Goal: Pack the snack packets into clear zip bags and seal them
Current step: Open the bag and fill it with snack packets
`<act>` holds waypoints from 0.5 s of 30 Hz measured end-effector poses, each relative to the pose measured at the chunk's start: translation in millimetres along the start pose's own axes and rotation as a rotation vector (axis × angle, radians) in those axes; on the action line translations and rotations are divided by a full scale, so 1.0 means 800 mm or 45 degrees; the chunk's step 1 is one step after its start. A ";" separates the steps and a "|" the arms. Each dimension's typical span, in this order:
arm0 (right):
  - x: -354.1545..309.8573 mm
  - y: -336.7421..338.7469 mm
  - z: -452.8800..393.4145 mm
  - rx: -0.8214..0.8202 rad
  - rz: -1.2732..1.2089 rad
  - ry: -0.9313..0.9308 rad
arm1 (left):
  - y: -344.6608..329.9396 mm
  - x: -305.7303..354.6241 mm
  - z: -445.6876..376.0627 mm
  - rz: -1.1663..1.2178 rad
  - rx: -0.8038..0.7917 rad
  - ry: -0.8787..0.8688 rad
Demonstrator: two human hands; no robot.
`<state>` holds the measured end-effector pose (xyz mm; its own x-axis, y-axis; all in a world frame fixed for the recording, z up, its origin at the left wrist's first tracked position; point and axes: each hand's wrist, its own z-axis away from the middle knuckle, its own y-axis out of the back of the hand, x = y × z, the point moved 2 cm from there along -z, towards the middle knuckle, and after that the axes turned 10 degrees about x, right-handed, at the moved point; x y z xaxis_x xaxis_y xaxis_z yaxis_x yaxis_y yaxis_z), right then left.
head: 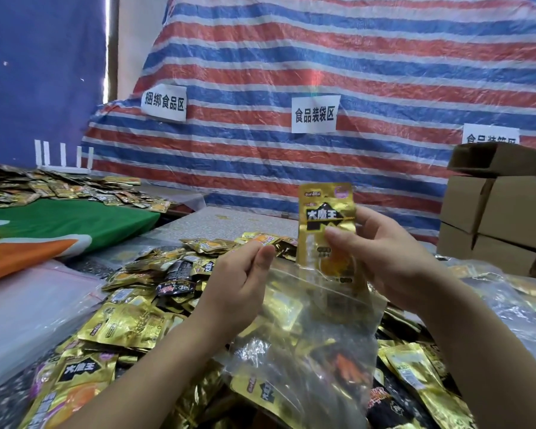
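Observation:
My right hand [384,258] pinches an upright gold snack packet [324,212], whose lower end sits inside the mouth of a clear zip bag [307,335]. Several gold and black packets lie inside that bag. My left hand [242,280] pinches the bag's top edge on the left side, holding the mouth open. A heap of loose gold and black packets [136,320] covers the table under and around the bag.
Stacked cardboard boxes [495,218] stand at the right. More clear bags [508,308] lie at the right and a flat stack of plastic bags [28,305] lies at the left. A green and orange cloth [59,224] and another packet pile [59,187] lie far left. Behind hangs a striped tarp [322,72].

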<state>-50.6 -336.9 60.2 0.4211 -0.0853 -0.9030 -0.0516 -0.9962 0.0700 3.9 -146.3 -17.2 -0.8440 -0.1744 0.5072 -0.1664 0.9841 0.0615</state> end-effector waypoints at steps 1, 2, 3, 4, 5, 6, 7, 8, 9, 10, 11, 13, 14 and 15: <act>0.001 0.001 0.001 -0.058 0.058 -0.004 | 0.000 0.000 0.000 -0.001 0.006 0.003; 0.002 0.001 0.002 -0.119 0.117 -0.010 | 0.000 0.001 0.000 -0.002 0.012 0.003; 0.002 0.002 0.004 -0.177 0.178 -0.018 | 0.001 0.001 0.000 -0.006 0.016 -0.003; 0.004 0.003 0.005 -0.228 0.245 -0.024 | 0.000 0.002 0.000 -0.011 0.014 -0.011; 0.005 0.003 0.006 -0.264 0.320 -0.029 | 0.000 0.003 0.000 -0.014 0.007 -0.016; 0.006 0.003 0.006 -0.290 0.395 -0.032 | -0.001 0.004 0.000 -0.013 -0.003 -0.017; 0.008 0.003 0.006 -0.313 0.467 -0.035 | -0.002 0.005 0.001 -0.010 -0.012 -0.017; 0.009 0.002 0.006 -0.341 0.529 -0.039 | -0.002 0.006 0.001 -0.009 -0.015 -0.018; 0.009 0.002 0.006 -0.374 0.580 -0.047 | -0.002 0.007 0.001 -0.008 -0.013 -0.023; 0.009 0.002 0.007 -0.407 0.617 -0.057 | -0.002 0.008 0.002 -0.005 -0.010 -0.027; 0.008 0.002 0.008 -0.434 0.644 -0.067 | -0.003 0.009 0.002 0.005 -0.008 -0.029; 0.004 0.001 0.010 -0.465 0.670 -0.071 | -0.003 0.011 0.002 0.031 -0.007 -0.024; 0.002 0.001 0.010 -0.473 0.678 -0.069 | -0.003 0.012 0.001 0.047 -0.008 -0.027; 0.000 0.002 0.011 -0.480 0.680 -0.069 | -0.003 0.014 0.001 0.061 -0.009 -0.035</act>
<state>-58.7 -338.0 56.1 0.3788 -0.5791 -0.7219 0.0842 -0.7553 0.6500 -5.3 -150.5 -12.5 -0.8647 -0.1281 0.4857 -0.1223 0.9915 0.0438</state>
